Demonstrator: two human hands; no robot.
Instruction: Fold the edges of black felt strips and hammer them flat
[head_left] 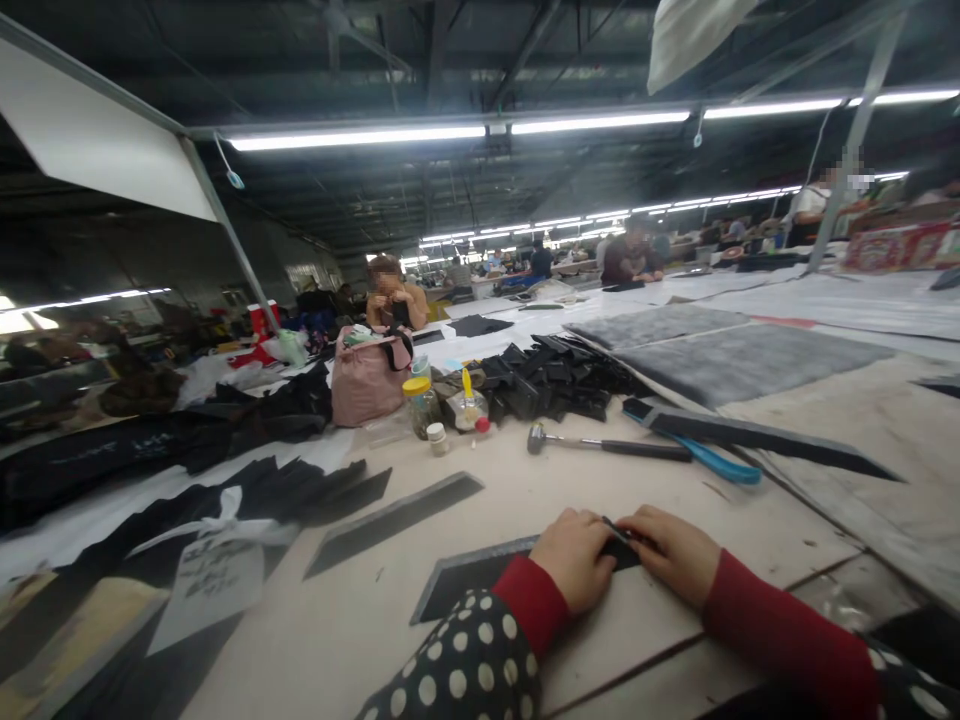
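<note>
Where your two hands meet at the near edge of the surface, both close on one end of a dark strip — flat, thin, matte, a long parallelogram with slanted ends.

Left hand: fingers curled down over the strip's end, knuckles up. Right hand: fingers drawn together, pinching the same end from the other side. The fingertips of the two hands nearly touch.

The strip lies flat on the pale, scuffed surface just ahead of your red cuffs. Its long axis runs from lower left up to the right; the free end points left and toward you, the gripped end to the right.

Beyond, well apart:
- A hammer, metal head and dark handle, lying roughly left to right.
- Just right of it, a blue-handled tool beside a long black tapered piece — pointed end to the right.
- A heap of black cut pieces, angular and stacked loosely.
- Small jars and a squeeze bottle near a pink bag.
- Grey felt-like sheets, farther right.
</note>
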